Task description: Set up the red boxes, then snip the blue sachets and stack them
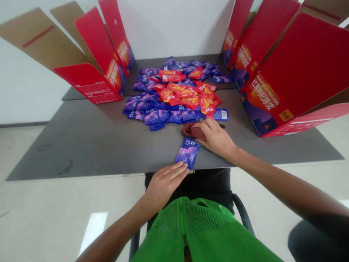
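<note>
A purple pouch point(187, 151) lies flat near the front edge of the table. My left hand point(166, 182) holds its lower end, fingers straight and together on top; its thumb is hidden. My right hand point(214, 136) is closed on a bunched reddish-brown cloth point(196, 131), just above the pouch's top end. Beyond the cloth is a heap of small pouches, with red-orange pouches point(181, 94) over purple ones point(155, 114). A purple pouch with a barcode label point(220, 114) lies face down near my right hand.
Open red cartons point(94, 85) stand at the left of the grey table point(109, 145). More open red cartons point(272, 94) stand at the right, their flaps raised. A white wall panel point(174, 29) rises behind the heap. A short dark object point(222, 126) pokes out beyond my right hand.
</note>
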Demonstrator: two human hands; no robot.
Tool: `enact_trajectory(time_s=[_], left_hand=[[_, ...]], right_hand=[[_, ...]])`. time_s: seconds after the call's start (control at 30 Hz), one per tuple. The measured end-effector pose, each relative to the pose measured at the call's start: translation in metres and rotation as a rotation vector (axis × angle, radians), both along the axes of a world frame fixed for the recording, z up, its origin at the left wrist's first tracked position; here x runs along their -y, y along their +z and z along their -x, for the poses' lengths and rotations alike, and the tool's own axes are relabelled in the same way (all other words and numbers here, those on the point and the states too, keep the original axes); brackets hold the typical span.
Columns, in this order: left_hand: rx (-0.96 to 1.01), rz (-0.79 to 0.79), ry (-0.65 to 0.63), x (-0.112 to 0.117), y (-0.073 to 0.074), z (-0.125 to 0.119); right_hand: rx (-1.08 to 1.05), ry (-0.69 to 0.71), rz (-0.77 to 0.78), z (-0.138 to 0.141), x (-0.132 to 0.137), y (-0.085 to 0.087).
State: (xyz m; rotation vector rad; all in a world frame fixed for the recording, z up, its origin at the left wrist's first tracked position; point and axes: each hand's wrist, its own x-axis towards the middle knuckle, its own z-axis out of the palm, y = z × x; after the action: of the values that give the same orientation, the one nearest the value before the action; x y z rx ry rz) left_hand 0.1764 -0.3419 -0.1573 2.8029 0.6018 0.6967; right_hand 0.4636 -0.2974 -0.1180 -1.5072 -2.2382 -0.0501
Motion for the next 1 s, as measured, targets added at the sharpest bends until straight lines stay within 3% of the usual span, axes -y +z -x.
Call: enact_trajectory(time_s=[0.1,0.17,0.3,0.43,0.5,0.6,0.7,0.77,0.87,1.0], left_hand=[[0.007,-0.003,-0.004,-0.001,0.001,-0.001],[0.017,-0.014,-0.004,-0.001,0.002,-0.002],[0.016,-0.011,0.011,-0.001,0.004,-0.004],[0.013,-0.003,-0.008,-0.001,0.002,-0.002],[0.005,0.020,-0.016,-0.002,0.001,-0.001],[0.005,0.038,-0.010,-0.003,0.000,0.000],[0.012,0.036,-0.016,-0.003,-0.001,-0.001],[0.013,0.021,-0.012,-0.002,-0.001,-0.001],[0.001,0.006,0.010,-0.002,-0.001,-0.002],[-0.006,0.036,-0.021,-0.003,0.001,-0.001]], right_hand=[[-0.075,-0.005,-0.086,0.009,0.013,0.018],[-0.165,0.077,-0.091,0.027,0.032,0.021],[-0.188,0.246,0.082,0.057,0.059,-0.001],[-0.147,0.172,0.073,0.040,0.035,-0.020],[-0.070,0.097,0.035,0.020,0.012,-0.016],[0.016,0.014,-0.003,0.001,-0.006,0.003],[-0.081,0.032,-0.072,0.012,0.008,0.019],[-0.163,0.124,-0.069,0.031,0.030,0.018],[-0.148,0.231,0.073,0.052,0.050,0.002],[-0.109,0.166,0.055,0.034,0.028,-0.017]])
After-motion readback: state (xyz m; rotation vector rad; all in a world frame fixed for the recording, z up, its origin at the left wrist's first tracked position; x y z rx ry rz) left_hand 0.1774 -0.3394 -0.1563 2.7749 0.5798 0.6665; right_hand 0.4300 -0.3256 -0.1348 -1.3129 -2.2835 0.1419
